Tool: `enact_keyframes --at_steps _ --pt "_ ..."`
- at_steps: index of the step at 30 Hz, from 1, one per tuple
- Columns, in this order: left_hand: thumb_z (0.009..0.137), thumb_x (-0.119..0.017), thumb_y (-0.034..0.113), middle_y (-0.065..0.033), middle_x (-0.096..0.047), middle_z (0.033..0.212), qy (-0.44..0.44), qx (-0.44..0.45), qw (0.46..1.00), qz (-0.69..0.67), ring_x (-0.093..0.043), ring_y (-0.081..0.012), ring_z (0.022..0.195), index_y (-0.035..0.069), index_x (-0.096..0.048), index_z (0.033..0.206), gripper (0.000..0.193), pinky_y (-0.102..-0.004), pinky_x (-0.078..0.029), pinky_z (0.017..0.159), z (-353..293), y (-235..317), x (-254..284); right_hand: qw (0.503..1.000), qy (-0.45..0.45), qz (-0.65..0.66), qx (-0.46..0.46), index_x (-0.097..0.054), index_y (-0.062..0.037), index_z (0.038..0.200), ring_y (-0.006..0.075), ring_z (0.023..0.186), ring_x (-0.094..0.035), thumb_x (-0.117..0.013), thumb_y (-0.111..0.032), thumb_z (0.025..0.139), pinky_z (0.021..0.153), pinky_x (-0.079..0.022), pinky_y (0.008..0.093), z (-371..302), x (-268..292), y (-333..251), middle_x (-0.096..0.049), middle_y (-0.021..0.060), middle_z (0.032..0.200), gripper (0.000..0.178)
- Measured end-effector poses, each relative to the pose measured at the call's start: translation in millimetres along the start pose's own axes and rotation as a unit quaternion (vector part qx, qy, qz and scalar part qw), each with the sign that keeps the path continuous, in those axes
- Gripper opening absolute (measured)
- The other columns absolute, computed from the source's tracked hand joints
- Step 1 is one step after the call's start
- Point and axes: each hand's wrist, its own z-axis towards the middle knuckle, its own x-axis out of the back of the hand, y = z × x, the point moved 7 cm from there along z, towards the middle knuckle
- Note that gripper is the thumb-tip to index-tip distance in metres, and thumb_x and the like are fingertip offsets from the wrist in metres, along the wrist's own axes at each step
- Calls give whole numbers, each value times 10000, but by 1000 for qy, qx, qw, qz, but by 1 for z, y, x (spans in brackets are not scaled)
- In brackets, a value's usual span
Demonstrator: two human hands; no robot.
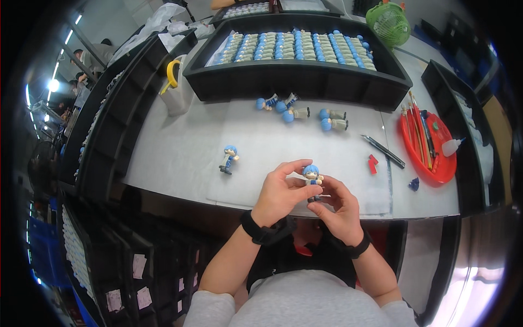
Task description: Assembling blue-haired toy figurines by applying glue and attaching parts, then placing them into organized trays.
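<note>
Ideally, the bare left hand and bare right hand, together grasping the small, blue-haired, plastic-looking figurine just below frame centre, should pinch lightly, leaving its front uncovered.

From my end, I'm making out no readable words or numbers; white paper labels are sitting on the black crates at lower left, their marks showing too small.
</note>
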Motion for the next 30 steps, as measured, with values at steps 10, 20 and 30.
enact_keyframes --at_steps 10,20,30 --pt "751 -632 -42 -70 -535 1041 -3 33 999 -2 -593 -148 860 -33 -458 1187 470 -243 -477 762 0 -6 6 1000 20 -8 -16 -454 31 1151 159 919 -564 -679 -2 718 762 -504 275 -2 0 6 -550 119 1058 489" --pt "760 -595 -73 -91 -510 1084 -23 31 993 -110 -578 -158 892 -44 -441 1203 470 -268 -479 805 5 -21 6 999 34 -19 13 -533 21 1037 147 876 -568 -684 -24 723 719 -496 257 0 3 7 -565 99 1010 352" --pt "753 -602 -72 -95 -492 1108 12 22 997 -77 -577 -161 907 -29 -428 1208 489 -268 -492 792 4 -20 4 997 21 -76 16 -532 25 1047 158 862 -576 -670 -35 735 713 -497 257 -2 6 9 -576 120 990 346"
